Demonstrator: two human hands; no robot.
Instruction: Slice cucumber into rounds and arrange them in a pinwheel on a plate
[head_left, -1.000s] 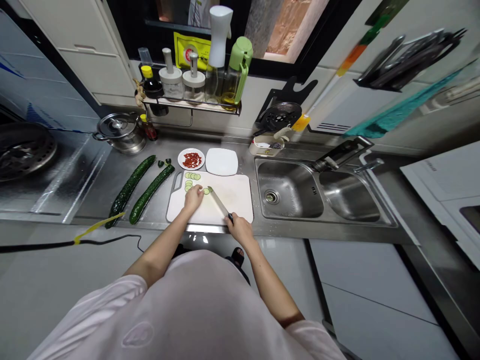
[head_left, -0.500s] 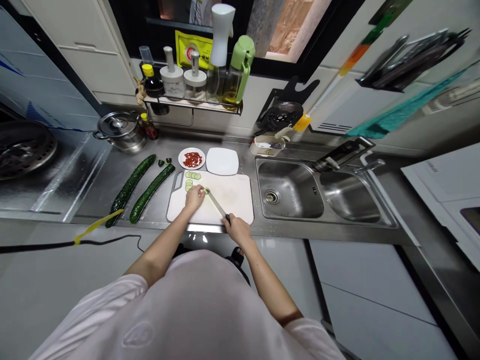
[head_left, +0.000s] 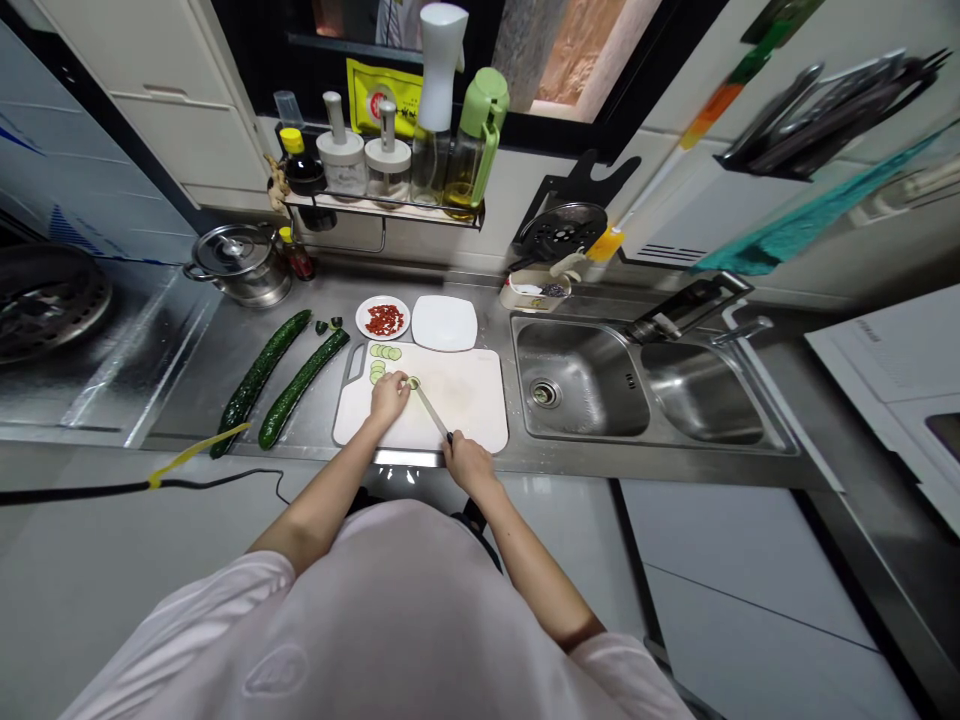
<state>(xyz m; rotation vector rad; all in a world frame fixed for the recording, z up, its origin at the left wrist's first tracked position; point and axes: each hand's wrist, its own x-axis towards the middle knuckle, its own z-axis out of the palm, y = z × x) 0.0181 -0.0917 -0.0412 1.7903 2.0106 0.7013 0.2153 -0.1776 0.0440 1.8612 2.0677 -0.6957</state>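
On the white cutting board [head_left: 465, 400] my left hand [head_left: 389, 398] is closed, its fingertips pinching a small cucumber slice [head_left: 412, 383]. My right hand [head_left: 469, 462] grips the dark handle of a knife [head_left: 433, 411] near the board's front edge. The blade slants up and left, its tip at the slice between my left fingers; whether it has cut in is too small to tell. Several pale green cucumber rounds [head_left: 385, 352] lie in short overlapping rows at the board's upper left, and my left hand partly covers the lower ones.
Two long cucumbers [head_left: 305, 388] lie left of the board, with cut-off ends [head_left: 322, 327] above. Behind the board stand a plate of red chopped pieces [head_left: 385, 320] and a white square dish [head_left: 444, 322]. A double sink [head_left: 581, 380] is at right, a lidded pot [head_left: 238, 265] at left.
My right hand and the knife handle have shifted slightly left, so the blade stands a little steeper. My left hand and the slice have stayed in place.
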